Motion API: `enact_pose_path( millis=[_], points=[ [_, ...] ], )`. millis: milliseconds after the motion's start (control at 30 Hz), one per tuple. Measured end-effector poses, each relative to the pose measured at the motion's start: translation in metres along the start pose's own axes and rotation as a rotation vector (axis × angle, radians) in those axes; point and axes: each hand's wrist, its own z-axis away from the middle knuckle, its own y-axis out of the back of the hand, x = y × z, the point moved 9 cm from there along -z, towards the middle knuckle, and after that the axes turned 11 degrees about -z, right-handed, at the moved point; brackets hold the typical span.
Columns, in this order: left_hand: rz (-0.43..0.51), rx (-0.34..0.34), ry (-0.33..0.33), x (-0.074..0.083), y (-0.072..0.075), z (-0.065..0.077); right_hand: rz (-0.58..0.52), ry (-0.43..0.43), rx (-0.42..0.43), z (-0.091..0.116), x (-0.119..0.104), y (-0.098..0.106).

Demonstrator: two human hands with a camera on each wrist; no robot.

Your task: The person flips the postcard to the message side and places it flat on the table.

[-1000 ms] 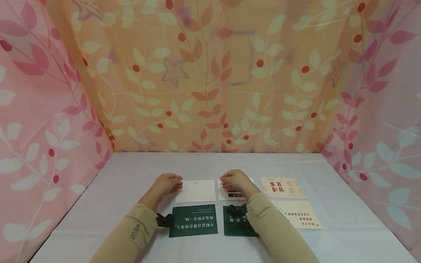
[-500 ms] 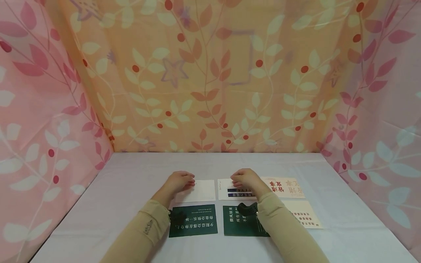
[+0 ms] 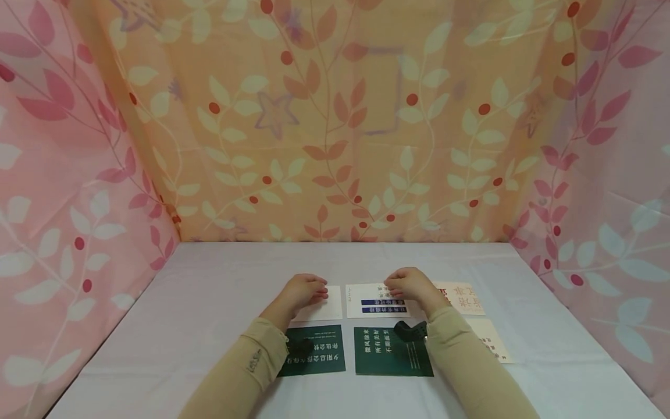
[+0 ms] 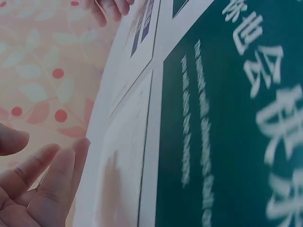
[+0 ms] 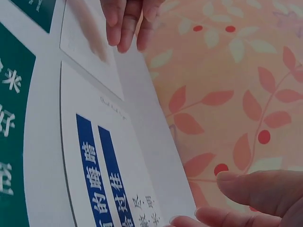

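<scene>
And here we are, low in the middle of the frame, with six cards laid out flat in two rows of three on the white cloth (image 3: 131,331)! The left hand (image 3: 303,294) hangs over the left part of the plain white card (image 3: 333,302), thumb well apart from loosely bent fingers, and the left wrist view shows nothing between them. Just right of centre, the right hand (image 3: 413,288) is over the right end of the blue-barred card (image 3: 361,294), thumb lifted clear, fingers relaxed, no hold on anything there either.

Nearer the bottom edge sit the left green card (image 3: 332,349) and the right green card (image 3: 382,355); out at lower right, the orange-lettered card (image 3: 468,299) and the cream card (image 3: 492,340) peek past the sleeve (image 3: 471,372), both partly covered.

So which step is this? I'd call it an in-between one: both hands poised over the upper row, nothing picked up. From here, working on a card would call for lowering the fingertips to one edge, then a light pinch or slide, because thin, flat card looks hard to lift, and a careless sleeve could nudge its neighbours out of line
</scene>
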Motion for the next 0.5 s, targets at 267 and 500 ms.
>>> enact_pose_path(
  millis=[267, 500],
  points=[
    [-0.004, -0.033, 0.016, 0.003, -0.021, -0.003, 0.035, -0.010, 0.029, 0.004, 0.007, 0.014],
    [0.006, -0.036, 0.031, 0.003, -0.032, -0.004, 0.086, -0.020, 0.052, 0.007, 0.013, 0.023]
  ],
)
